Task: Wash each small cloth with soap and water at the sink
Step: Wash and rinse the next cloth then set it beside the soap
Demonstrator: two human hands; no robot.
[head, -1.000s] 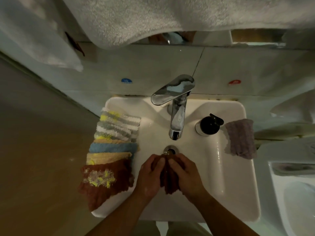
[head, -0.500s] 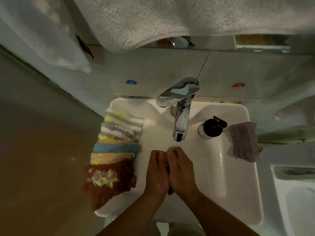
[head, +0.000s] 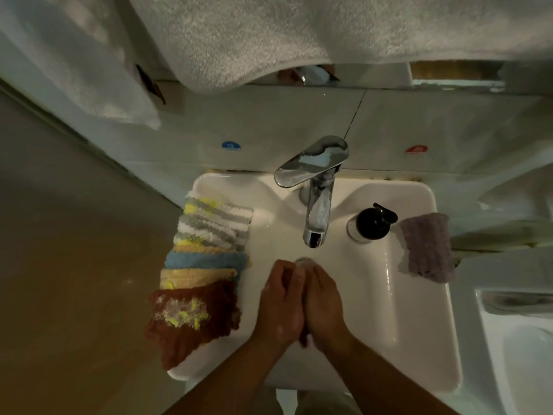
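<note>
Washing step, head view. The left hand point(head: 281, 307) and right hand point(head: 324, 307) are pressed palm to palm over the basin of the white ceramic sink point(head: 443, 339). They clamp a small dark brown cloth point(head: 302, 339) between them, and only a sliver of it shows at the heels of the palms. The chrome single-lever faucet point(head: 317, 205) stands just beyond the fingertips (no stream of water can be made out).

Likely hazards: the wad, probably wet and soapy, could squirt out of the palms and drop into the basin. A swinging left forearm could also brush the rust-red cloth with a yellow patch point(head: 191, 319), which overhangs the sink's near-left corner, and tip it onto the floor.

On the left rim, beyond that cloth, lie overlapped tan point(head: 194, 278), blue point(head: 206, 260) and grey-white-yellow striped cloths point(head: 214, 223). On the right rim are a black pump soap dispenser point(head: 372, 224) and a mauve waffle-weave cloth point(head: 426, 247). A white terry towel point(head: 269, 34) hangs above pale wall tiles, and the light is dim.
</note>
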